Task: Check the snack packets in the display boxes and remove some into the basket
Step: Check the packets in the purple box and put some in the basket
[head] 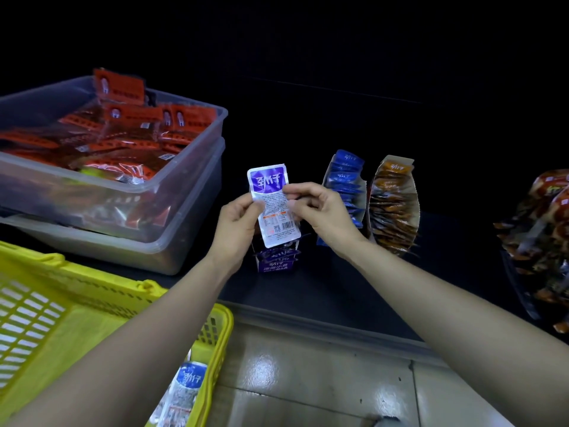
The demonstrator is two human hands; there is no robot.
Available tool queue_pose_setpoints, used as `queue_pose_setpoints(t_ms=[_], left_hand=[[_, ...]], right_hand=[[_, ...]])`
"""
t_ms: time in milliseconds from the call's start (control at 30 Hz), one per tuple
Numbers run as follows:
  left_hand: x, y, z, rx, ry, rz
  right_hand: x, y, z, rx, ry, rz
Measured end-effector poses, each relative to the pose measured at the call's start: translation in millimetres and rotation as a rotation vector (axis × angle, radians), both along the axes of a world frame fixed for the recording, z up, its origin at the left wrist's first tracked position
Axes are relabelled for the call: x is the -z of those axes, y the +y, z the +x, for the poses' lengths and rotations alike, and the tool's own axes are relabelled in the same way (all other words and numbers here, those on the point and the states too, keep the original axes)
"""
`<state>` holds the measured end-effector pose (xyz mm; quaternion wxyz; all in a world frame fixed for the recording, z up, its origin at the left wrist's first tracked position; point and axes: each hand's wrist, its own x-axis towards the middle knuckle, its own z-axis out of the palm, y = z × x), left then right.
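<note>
- Head camera is showing me both hands raised together over the dark shelf (pixel 323 291), sharing one purple packet (pixel 272 204).
- I am seeing the left hand (pixel 237 220) gripping the packet's left edge, with its thumb lying on the printed face and its fingers curling behind.
- I am seeing the right hand (pixel 320 208) pinching the right edge between thumb and forefinger, the other fingers curling loosely.
- The packet is standing upright between the two hands, its barcode side facing me.
- Just below the hands, a purple display box (pixel 275 261) is sitting on the shelf, partly hidden by the packet.
- Just behind the right hand, a blue display box (pixel 345 186) is standing full of blue packets, with a brown display box (pixel 394 204) beside it on the far side.
- Under the left forearm, the yellow basket (pixel 92 282) is holding a blue-topped packet (pixel 187 383).
- Left of the left hand, two stacked clear tubs (pixel 191 167) are holding red packets (pixel 123 131).
</note>
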<state>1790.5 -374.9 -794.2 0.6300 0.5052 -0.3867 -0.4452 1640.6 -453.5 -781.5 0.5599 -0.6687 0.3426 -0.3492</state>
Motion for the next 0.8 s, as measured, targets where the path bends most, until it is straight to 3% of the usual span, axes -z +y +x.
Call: queue_pose_setpoints(t_ms=[300, 433, 600, 800], left_hand=[[2.5, 0.4, 2.9, 0.070, -0.238, -0.050], [17.3, 7.5, 16.2, 0.081, -0.602, -0.009], [30.1, 21.4, 35.6, 0.202, -1.119, 0.260], [30.8, 16.2, 35.7, -0.008, -1.152, 0.250]], right_hand=[[-1.7, 2.7, 0.2, -0.009, -0.031, -0.039], [3.1, -3.0, -7.8, 0.099, -0.077, -0.010], [1.7, -2.2, -15.8, 0.101, -0.150, 0.030], [9.2, 4.5, -15.9, -0.033, -0.096, -0.011]])
